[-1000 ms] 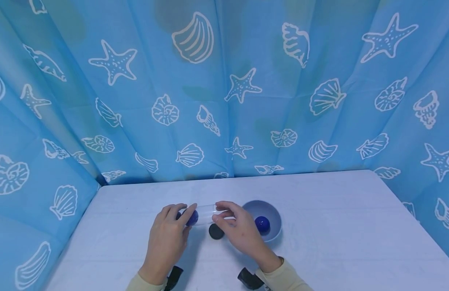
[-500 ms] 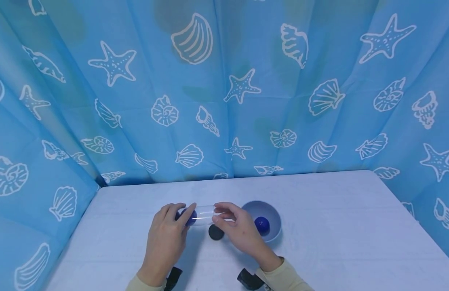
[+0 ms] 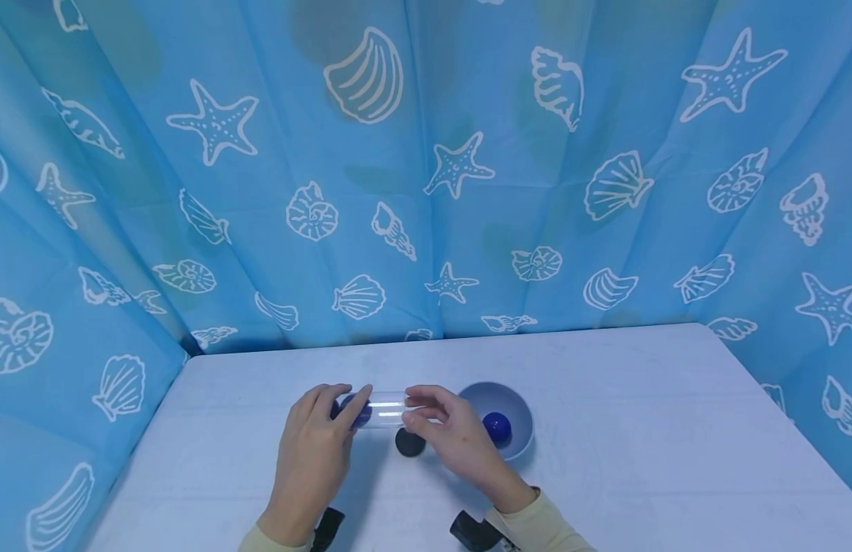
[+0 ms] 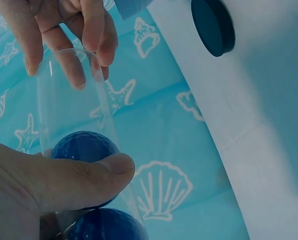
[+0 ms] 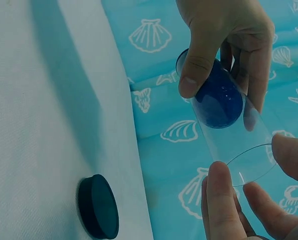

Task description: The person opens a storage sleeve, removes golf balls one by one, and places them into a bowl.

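Note:
My left hand grips a clear tube near its left end, thumb across the outside. Inside that part of the tube lie two dimpled blue golf balls, an upper ball and a lower ball, touching. The tube is held roughly level above the table. At its uncapped right end, the thumb and fingers of my right hand hold the rim, spread around it. The rest of the tube between the hands has nothing in it. Below the tube, a round black cap lies on the table.
A grey-blue bowl stands just right of and behind my right hand, with one blue ball in it. The white-covered table ends at a blue curtain printed with shells and starfish.
The right end of the tube has dipped slightly, and a bright reflection now runs along it. Both hands keep their hold, and the balls stay at the left end.

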Tool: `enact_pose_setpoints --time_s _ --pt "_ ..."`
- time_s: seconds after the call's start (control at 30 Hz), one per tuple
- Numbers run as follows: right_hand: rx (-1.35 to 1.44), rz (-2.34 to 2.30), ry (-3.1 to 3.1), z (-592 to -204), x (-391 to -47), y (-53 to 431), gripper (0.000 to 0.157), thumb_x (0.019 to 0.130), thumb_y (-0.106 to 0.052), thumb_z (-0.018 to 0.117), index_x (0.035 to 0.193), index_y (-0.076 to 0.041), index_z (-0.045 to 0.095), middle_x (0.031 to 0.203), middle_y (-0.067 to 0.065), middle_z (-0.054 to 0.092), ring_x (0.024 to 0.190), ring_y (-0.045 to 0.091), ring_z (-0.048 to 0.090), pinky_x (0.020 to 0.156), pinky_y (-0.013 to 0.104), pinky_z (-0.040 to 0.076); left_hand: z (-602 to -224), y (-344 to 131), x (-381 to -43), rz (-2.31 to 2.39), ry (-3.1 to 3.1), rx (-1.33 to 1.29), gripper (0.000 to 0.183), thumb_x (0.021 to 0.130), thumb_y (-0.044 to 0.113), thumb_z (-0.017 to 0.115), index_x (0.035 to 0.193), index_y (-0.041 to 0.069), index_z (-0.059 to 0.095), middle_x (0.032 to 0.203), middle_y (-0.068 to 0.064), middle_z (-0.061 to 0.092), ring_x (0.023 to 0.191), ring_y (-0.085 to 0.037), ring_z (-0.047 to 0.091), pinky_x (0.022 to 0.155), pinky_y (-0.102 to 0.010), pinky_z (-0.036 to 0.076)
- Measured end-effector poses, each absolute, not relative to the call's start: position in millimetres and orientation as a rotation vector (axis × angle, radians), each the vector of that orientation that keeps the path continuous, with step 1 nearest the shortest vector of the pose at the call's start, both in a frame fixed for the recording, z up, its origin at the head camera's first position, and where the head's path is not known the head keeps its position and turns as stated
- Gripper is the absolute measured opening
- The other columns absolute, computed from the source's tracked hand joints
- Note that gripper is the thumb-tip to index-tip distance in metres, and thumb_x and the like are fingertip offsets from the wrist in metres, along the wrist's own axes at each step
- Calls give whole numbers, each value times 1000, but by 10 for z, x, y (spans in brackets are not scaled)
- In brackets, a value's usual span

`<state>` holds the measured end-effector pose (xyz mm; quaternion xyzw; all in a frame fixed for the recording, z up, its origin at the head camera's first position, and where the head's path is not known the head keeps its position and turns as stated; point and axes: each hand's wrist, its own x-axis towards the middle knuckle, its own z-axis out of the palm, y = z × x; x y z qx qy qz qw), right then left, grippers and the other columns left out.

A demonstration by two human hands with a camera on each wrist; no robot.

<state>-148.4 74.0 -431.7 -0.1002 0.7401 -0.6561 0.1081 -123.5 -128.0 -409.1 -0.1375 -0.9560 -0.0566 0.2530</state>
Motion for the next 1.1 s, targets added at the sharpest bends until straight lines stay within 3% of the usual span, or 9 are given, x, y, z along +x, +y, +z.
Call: enact_pose_setpoints --time_s 0.53,0.67,1.1 --pt "-249 -1956 2110 -4324 -1482 715 48 98 -29 68 139 -8 55 130 10 62 113 22 65 98 39 54 -4073 -1300 -1223 -139 -2555 -411 58 74 0 88 126 20 72 121 -14 66 117 -35 56 106 -53 45" --pt "-226 -1944 2113 -4306 -1479 714 51 98 -30 68 141 -7 54 130 11 61 111 21 66 97 38 54 -4074 -1301 -1220 -134 -2555 -414 63 70 0 91 126 20 72 121 -14 66 118 -35 55 106 -53 45" --pt "-216 -1933 2125 -4291 -1476 719 53 97 -32 69 141 -7 54 132 11 60 116 23 63 99 41 53 -4079 -1290 -1226 -144 -2565 -396 63 69 1 91 126 20 72 121 -14 66 117 -36 56 105 -53 46"
